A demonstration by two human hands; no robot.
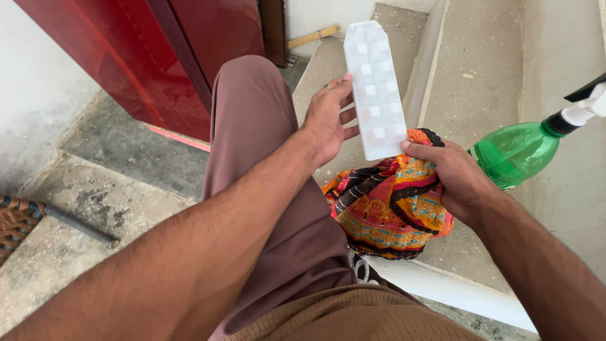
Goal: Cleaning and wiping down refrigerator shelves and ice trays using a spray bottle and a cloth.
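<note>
Your forearms crossed the bottom of the frame, w/ a brown knit shirt hem [353, 316] and mauve trouser leg [278, 189] just below the lens. You stood on a concrete step [480, 95] beside a red door [158, 57].

Your left hand [325, 120] gripped the long edge of a white ice tray [375, 88], thumb side at the rim, fingers curled behind it; a ring showed on one finger. Tray stood nearly upright, base cups facing you, its lower end touching a bright patterned cloth [391, 202]. Your right hand [454, 173] was closed around that cloth, bunched up vs. the tray's bottom corner.

A green spray bottle [517, 151] w/ white nozzle lay just beside your right hand, on the step. A wooden stick [312, 36] rested farther up, near the door frame; a woven thing w/ a dark handle [76, 227] lay at lower left.

Risks, as judged: the tray was pinched by one edge only, so a hard wipe from the cloth could've twisted it out of your grip & dropped it onto concrete. Thin plastic might've cracked. Your right elbow or wrist could've knocked the bottle, rolling it off the step. Loose cloth hung low, poss. snagging.
</note>
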